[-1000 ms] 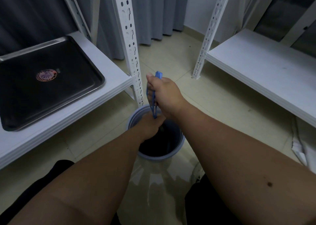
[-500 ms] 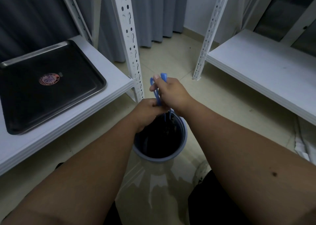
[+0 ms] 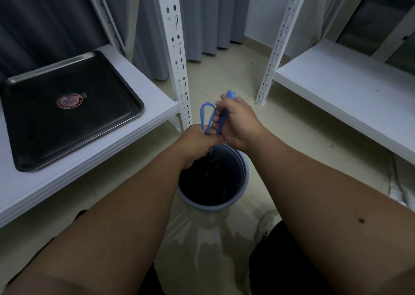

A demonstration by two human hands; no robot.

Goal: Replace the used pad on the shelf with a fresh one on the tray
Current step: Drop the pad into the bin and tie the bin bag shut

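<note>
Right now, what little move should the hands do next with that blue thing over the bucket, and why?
Probably keep squeezing it a moment longer: the right hand and left hand both grip the blue plastic tool above the round blue bucket, while the dark metal tray lies bare.

Round sticker (image 3: 69,100) on tray (image 3: 125,88); text illegible.

Seen from my headset feed: a tray (image 3: 67,115) lies on the shelf (image 3: 143,135) at left, a second shelf (image 3: 350,97) stands at right, and a bucket (image 3: 243,178) sits on the floor (image 3: 298,137) between them. Both my hands meet just above the bucket's far rim, left hand (image 3: 197,144) below, right hand (image 3: 238,124) above, sharing a looped tool (image 3: 207,117). Curtains (image 3: 211,18) hang behind.
</note>
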